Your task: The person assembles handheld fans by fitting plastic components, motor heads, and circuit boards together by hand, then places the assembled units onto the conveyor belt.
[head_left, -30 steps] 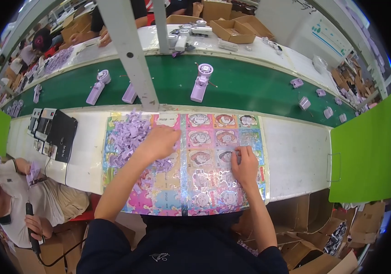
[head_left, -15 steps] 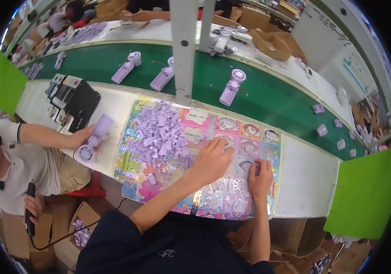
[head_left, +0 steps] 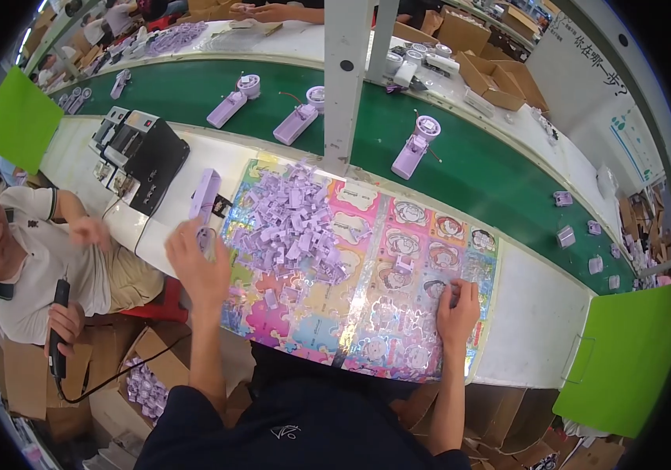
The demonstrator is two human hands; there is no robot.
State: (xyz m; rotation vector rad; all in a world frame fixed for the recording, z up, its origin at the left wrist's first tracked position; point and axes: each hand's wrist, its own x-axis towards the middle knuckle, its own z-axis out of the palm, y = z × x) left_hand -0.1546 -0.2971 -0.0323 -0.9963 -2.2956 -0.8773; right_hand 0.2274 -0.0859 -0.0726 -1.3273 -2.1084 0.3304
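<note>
My left hand reaches to the left side of the table. Its thumb and fingers are apart around the round end of a light purple handheld-fan housing, which lies beside a small black part. My right hand rests at the right side of the colourful mat with its fingers curled; whatever they may hold is hidden. A heap of small purple plastic parts covers the mat's upper left. One loose purple part lies between the heap and my right hand, and another below the heap.
Beyond the table a green conveyor belt carries several purple fan housings. A white post stands at the table's far edge. A black machine is at left. Beside it sits a co-worker holding a black electric screwdriver.
My left hand has swung from the mat's middle to the fan housing at left, uncovering a loose purple part. The co-worker's hand has let go of the housing and drawn back.
</note>
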